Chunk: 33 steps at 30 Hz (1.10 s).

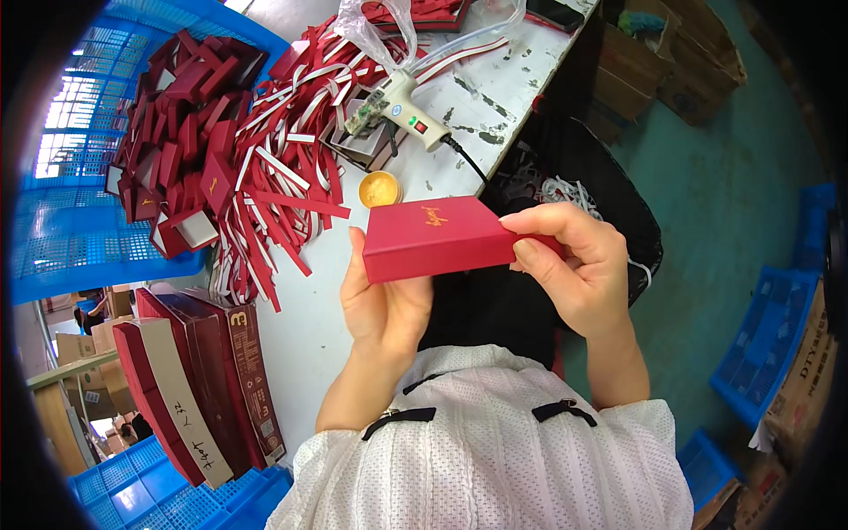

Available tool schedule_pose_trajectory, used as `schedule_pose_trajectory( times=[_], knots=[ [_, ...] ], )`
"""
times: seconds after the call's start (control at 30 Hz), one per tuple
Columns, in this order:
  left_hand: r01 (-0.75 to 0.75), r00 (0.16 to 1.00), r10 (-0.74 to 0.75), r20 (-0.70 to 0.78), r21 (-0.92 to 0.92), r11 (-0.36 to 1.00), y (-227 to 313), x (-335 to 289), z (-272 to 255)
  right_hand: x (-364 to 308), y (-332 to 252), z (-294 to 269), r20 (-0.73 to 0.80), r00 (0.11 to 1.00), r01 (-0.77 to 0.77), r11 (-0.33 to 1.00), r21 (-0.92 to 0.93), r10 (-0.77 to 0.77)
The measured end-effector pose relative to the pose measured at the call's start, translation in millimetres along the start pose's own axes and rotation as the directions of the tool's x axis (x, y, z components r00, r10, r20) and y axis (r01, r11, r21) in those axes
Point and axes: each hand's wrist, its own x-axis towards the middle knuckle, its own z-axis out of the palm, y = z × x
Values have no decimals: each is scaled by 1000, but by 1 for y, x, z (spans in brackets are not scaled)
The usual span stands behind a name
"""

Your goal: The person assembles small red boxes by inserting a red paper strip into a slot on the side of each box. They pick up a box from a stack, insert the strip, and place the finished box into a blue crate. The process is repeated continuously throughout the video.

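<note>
While both hands support the box (437,237) in the head view, the step in hand appears to be steadying it as the right fingers work at its right end. Done well, such a step would call for the left side to bear the weight, the lid face to be kept level, and the right fingertips to press evenly without creasing the covering or smudging the gold lettering. The gun (408,108), with its cord trailing over the edge of the tabletop (309,344), is best given clearance by the wrists.

The box lies between the two hands, slightly tilted, in front of the body and nearer than the round yellow tin (380,189). The left grip (386,309) holds it from below, thumb along the left end; its hidden fingers cannot be traced. The right grip (574,265) is narrow, thumb and forefinger pinching at the right corner; whether a strip is caught there cannot be told. Loose red and white strips (296,190) lie beyond and to the left, beside the blue crate (62,212) of similar boxes (185,124).
</note>
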Motion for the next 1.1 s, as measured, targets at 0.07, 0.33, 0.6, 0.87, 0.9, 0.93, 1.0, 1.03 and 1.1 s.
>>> schedule_pose_trajectory(
  times=[0.07,0.33,0.6,0.87,0.9,0.93,1.0,1.03,1.1],
  knots=[
    [-141,989,117,88,354,925,-18,7,1,-2,2,5,-26,999,43,999,-27,-43],
    [-190,975,214,60,728,659,-29,25,5,-10,4,22,-96,990,107,993,49,-102],
    [-223,948,318,-27,655,722,-32,24,11,-7,-4,12,-89,996,-32,981,-190,15],
    [-75,996,79,-29,112,991,0,21,16,-2,5,-15,-97,981,132,947,-292,-167],
    [-56,996,62,-60,95,994,2,21,16,-1,5,-15,-95,982,126,946,-298,-161],
    [-37,995,44,-90,78,996,2,20,17,-1,5,-15,-93,984,120,945,-304,-155],
    [43,999,-42,-31,40,998,-1,18,18,1,9,-14,-85,983,130,948,-290,-161],
    [80,997,-80,0,25,996,-2,17,19,2,12,-13,-79,982,146,952,-269,-173],
    [152,986,-152,68,7,988,4,18,8,3,13,-11,-66,978,175,952,-250,-197]
  ],
)
